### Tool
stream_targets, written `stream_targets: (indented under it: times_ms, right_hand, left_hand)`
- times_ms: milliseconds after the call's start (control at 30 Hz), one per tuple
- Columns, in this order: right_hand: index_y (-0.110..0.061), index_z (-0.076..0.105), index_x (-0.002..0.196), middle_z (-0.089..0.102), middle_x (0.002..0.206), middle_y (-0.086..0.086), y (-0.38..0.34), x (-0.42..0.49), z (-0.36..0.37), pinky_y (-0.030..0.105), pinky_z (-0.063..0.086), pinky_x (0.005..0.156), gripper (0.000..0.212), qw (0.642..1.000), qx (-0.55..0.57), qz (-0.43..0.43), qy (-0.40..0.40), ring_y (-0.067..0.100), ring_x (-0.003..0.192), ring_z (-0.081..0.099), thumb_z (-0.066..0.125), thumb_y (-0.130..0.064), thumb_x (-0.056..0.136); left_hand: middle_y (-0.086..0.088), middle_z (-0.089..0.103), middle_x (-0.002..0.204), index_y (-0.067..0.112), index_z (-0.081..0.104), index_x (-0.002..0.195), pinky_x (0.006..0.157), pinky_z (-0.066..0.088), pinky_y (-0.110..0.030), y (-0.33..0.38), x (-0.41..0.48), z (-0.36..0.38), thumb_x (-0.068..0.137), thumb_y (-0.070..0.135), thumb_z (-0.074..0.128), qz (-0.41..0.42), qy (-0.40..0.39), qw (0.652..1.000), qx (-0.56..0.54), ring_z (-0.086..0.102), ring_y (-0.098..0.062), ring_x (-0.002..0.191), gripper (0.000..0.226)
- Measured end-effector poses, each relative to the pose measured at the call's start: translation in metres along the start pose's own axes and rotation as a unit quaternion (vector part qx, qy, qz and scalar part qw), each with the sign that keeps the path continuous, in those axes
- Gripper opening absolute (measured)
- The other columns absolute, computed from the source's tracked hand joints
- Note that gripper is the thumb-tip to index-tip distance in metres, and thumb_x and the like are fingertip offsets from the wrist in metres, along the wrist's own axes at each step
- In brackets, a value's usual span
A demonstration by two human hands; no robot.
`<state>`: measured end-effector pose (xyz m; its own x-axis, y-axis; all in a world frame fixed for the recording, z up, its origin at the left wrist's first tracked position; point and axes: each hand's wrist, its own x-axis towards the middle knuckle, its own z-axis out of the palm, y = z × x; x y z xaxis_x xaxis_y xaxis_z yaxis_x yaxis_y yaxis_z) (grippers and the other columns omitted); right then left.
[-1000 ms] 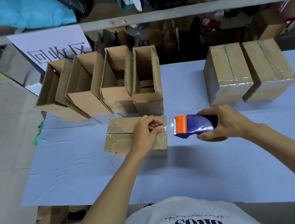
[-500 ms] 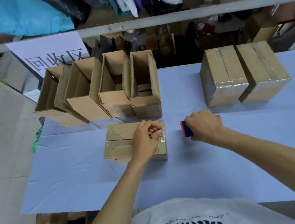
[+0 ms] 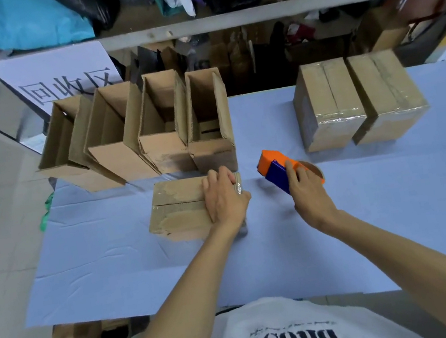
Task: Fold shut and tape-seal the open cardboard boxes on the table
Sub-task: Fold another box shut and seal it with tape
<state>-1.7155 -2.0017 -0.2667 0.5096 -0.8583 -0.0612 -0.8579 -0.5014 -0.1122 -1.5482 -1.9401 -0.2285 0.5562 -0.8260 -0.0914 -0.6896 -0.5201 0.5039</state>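
Two sealed boxes [image 3: 331, 100] stand far right on the worktop [image 3: 371, 217], and four open boxes [image 3: 213, 146] wait far left. The left hand [image 3: 225, 198] presses flat on the folded box [image 3: 181, 211] in front, whose taping seems unfinished. The right hand [image 3: 308, 193] grips the tape dispenser [image 3: 273, 166] just beside it.

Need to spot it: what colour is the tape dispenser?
The tape dispenser is orange and blue; head view.
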Motion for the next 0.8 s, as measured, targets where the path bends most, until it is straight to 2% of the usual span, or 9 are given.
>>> stream_targets:
  times_ms: [133, 233, 333, 467, 533, 600, 667, 733, 800]
  right_hand:
    - [0.018, 0.043, 0.132, 0.057, 0.101, 0.034, -0.004, 0.000, 0.015, 0.047, 0.052, 0.065, 0.084, 1.000, -0.013, 0.021, -0.017, 0.043, 0.080, 0.059, 0.069, 0.028, 0.053]
    - [0.014, 0.029, 0.142, 0.053, 0.113, 0.032, -0.004, 0.003, 0.025, 0.047, 0.049, 0.079, 0.077, 0.998, -0.008, 0.014, -0.055, 0.043, 0.095, 0.055, 0.059, 0.023, 0.072]
    - [0.004, 0.019, 0.146, 0.048, 0.126, 0.024, -0.001, 0.001, 0.035, 0.040, 0.046, 0.089, 0.068, 0.996, 0.031, 0.012, -0.084, 0.035, 0.107, 0.051, 0.048, 0.013, 0.086]
    - [0.004, 0.040, 0.127, 0.051, 0.112, 0.022, -0.003, 0.001, 0.027, 0.034, 0.034, 0.071, 0.046, 0.992, 0.082, 0.034, -0.093, 0.036, 0.098, 0.051, 0.048, 0.011, 0.082]
    - [0.006, 0.052, 0.104, 0.052, 0.096, 0.025, -0.004, 0.005, 0.022, 0.038, 0.032, 0.063, 0.034, 0.997, 0.029, 0.030, -0.061, 0.040, 0.084, 0.052, 0.061, 0.008, 0.071]
    - [0.004, 0.055, 0.092, 0.053, 0.088, 0.021, -0.013, 0.007, 0.007, 0.039, 0.037, 0.056, 0.027, 0.998, 0.036, 0.041, -0.011, 0.039, 0.075, 0.053, 0.071, -0.007, 0.073]
    - [-0.001, 0.056, 0.089, 0.058, 0.085, 0.014, -0.030, 0.011, -0.012, 0.038, 0.041, 0.058, 0.025, 0.988, 0.150, 0.042, 0.017, 0.034, 0.074, 0.056, 0.060, -0.026, 0.091]
    - [-0.004, 0.057, 0.081, 0.063, 0.076, 0.008, -0.051, 0.018, -0.030, 0.038, 0.045, 0.061, 0.044, 0.952, 0.289, 0.051, -0.085, 0.027, 0.068, 0.060, 0.046, -0.043, 0.098]
    - [-0.009, 0.057, 0.071, 0.061, 0.068, 0.005, -0.067, 0.024, -0.034, 0.036, 0.045, 0.059, 0.052, 0.931, 0.327, 0.030, -0.163, 0.023, 0.064, 0.061, 0.041, -0.051, 0.098]
  left_hand:
    - [0.004, 0.041, 0.096, 0.021, 0.045, 0.091, 0.071, 0.026, -0.021, -0.003, 0.004, -0.007, 0.065, 0.012, 0.075, 0.004, -0.055, 0.998, -0.037, 0.038, -0.017, 0.090, 0.040]
    - [0.002, 0.048, 0.097, 0.026, 0.057, 0.087, 0.076, 0.041, -0.020, -0.013, 0.008, -0.027, 0.068, 0.006, 0.069, 0.032, -0.108, 0.982, -0.151, 0.057, -0.019, 0.092, 0.030]
    - [0.001, 0.056, 0.100, 0.023, 0.066, 0.091, 0.084, 0.049, -0.023, -0.031, 0.005, -0.052, 0.073, 0.000, 0.066, 0.058, -0.057, 0.979, -0.184, 0.060, -0.012, 0.092, 0.029]
    - [-0.006, 0.052, 0.116, 0.016, 0.060, 0.112, 0.089, 0.041, -0.030, -0.066, 0.007, -0.082, 0.080, 0.004, 0.062, -0.066, 0.079, 0.991, -0.089, 0.052, -0.025, 0.108, 0.034]
    - [-0.014, 0.045, 0.127, 0.011, 0.050, 0.123, 0.091, 0.040, -0.038, -0.086, 0.009, -0.088, 0.086, 0.014, 0.062, -0.168, 0.063, 0.982, -0.061, 0.047, -0.034, 0.115, 0.039]
    - [-0.015, 0.046, 0.130, 0.010, 0.048, 0.125, 0.090, 0.041, -0.041, -0.103, 0.012, -0.090, 0.091, 0.025, 0.061, -0.236, 0.024, 0.969, -0.061, 0.048, -0.036, 0.117, 0.039]
    - [-0.014, 0.057, 0.124, 0.010, 0.057, 0.118, 0.088, 0.042, -0.038, -0.110, 0.015, -0.092, 0.093, 0.032, 0.062, -0.253, 0.005, 0.966, -0.060, 0.053, -0.035, 0.115, 0.034]
    - [-0.011, 0.066, 0.106, 0.011, 0.066, 0.096, 0.082, 0.041, -0.034, -0.106, 0.016, -0.094, 0.091, 0.033, 0.065, -0.250, 0.008, 0.965, -0.081, 0.056, -0.034, 0.109, 0.023]
    - [-0.008, 0.065, 0.084, 0.016, 0.064, 0.073, 0.078, 0.041, -0.032, -0.098, 0.015, -0.096, 0.089, 0.030, 0.069, -0.245, 0.010, 0.963, -0.113, 0.058, -0.033, 0.097, 0.022]
